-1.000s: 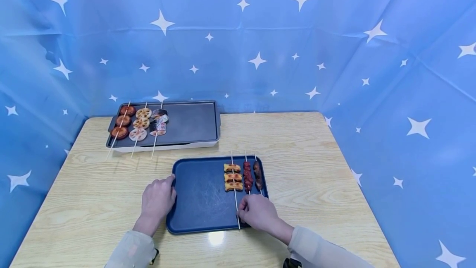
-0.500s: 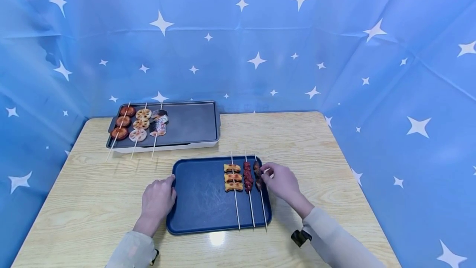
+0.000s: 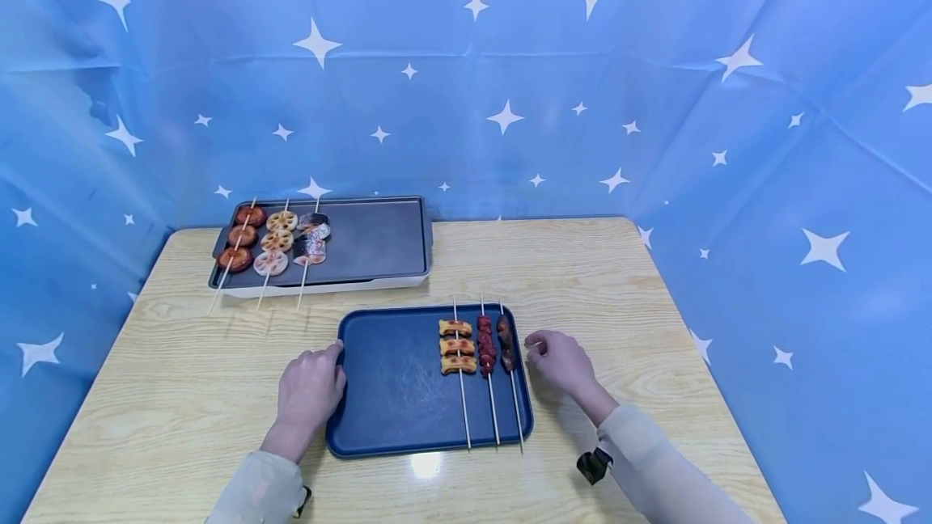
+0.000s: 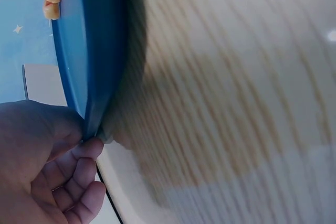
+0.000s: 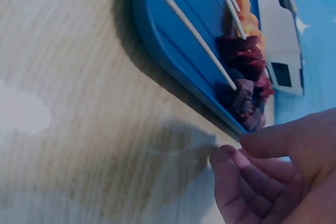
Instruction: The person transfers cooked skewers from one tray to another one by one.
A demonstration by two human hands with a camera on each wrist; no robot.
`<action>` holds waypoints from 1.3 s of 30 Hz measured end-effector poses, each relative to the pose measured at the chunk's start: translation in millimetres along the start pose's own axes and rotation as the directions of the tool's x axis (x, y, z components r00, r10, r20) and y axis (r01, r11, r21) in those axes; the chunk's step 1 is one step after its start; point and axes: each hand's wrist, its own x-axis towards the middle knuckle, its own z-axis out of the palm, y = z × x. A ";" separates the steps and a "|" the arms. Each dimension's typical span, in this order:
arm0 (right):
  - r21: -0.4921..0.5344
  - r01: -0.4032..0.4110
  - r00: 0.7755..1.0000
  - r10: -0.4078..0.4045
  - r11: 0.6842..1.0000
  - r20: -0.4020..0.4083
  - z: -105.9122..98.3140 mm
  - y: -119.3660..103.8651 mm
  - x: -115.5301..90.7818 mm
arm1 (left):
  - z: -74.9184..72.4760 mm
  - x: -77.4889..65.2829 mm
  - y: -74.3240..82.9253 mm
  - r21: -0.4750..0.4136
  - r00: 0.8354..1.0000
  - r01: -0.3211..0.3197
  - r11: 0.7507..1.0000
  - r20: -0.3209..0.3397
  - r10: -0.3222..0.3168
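A dark blue tray (image 3: 393, 382) lies on the table before me. My left hand (image 3: 311, 386) grips its left edge; in the left wrist view the thumb is on the rim and the fingers (image 4: 88, 148) curl beneath. Three skewers lie side by side at the tray's right: one of yellow pieces (image 3: 456, 347), one of red meat (image 3: 485, 350) and one of dark brown pieces (image 3: 506, 346). Just outside the right rim is my right hand (image 3: 564, 364), loosely curled and holding nothing, its thumb near the dark brown skewer in the right wrist view.
Behind the tray at the back left stands a griddle (image 3: 379, 237) with a black plate. On its left half lie skewers of round brown pieces (image 3: 242, 237), lotus root slices (image 3: 276, 242) and fish pieces (image 3: 311, 245). A blue starred curtain (image 3: 466, 103) closes off the back and sides.
My right hand has moved from the lower ends of the skewers up to the dark brown skewer, then off it to the right, past the rim. The left hand stays on the tray.
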 end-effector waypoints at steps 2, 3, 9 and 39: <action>0.015 0.000 1.000 0.000 1.000 0.010 2.6 1.3 -0.8 | -0.1 0.1 0.3 0.000 1.000 -0.001 1.000 -0.001 0.001; 0.028 -0.002 1.000 0.002 1.000 0.015 3.7 1.8 -1.0 | -0.3 0.1 0.6 0.001 1.000 -0.001 1.000 -0.001 0.001; 0.154 -0.027 0.999 0.020 0.988 0.044 10.7 4.0 -1.6 | 0.0 0.1 1.6 0.001 1.000 -0.005 1.000 -0.009 0.005; 0.282 -0.121 0.988 0.089 0.952 0.122 15.0 2.9 1.8 | -32.6 12.0 -13.2 -0.050 0.993 0.015 0.999 -0.116 -0.021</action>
